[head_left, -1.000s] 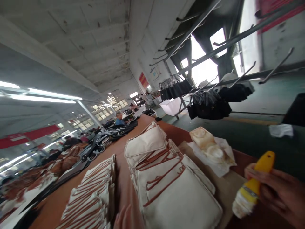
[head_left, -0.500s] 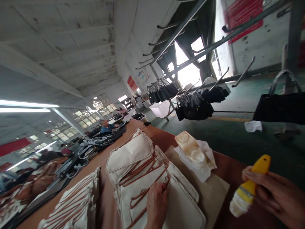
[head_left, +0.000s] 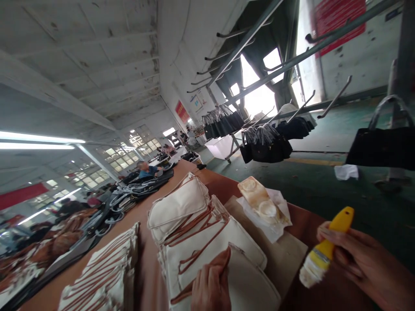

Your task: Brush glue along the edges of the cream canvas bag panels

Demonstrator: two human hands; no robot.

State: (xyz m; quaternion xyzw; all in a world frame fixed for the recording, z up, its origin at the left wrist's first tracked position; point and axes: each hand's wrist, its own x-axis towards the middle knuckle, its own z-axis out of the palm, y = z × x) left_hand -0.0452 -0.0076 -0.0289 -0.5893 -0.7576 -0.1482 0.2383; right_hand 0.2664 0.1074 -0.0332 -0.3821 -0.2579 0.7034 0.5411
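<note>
In my right hand [head_left: 359, 255] is a yellow-handled paintbrush [head_left: 328, 246], its bristles coated with a white paste and pointing down over the table's right side. My left hand [head_left: 212, 287] is closed on a brown strip [head_left: 222, 259] at the edge of a cream bag panel [head_left: 249, 280]. That panel lies on a stack of similar cream pieces [head_left: 181, 207] with brown trim. Beyond the brush, a stained tub of white paste [head_left: 259, 198] rests on crumpled white paper [head_left: 280, 220].
Another stack of cream pieces with brown strips [head_left: 100, 270] lies left on the brown table [head_left: 223, 179]. Brown cardboard [head_left: 290, 250] sits under the paper. Black bags [head_left: 267, 144] hang from a metal rack [head_left: 292, 65] on the right. A person in blue [head_left: 147, 170] is farther back.
My left hand has shifted down and lifted the brown strip up from the panel's edge. My right hand has brought the brush slightly left, nearer the stack.
</note>
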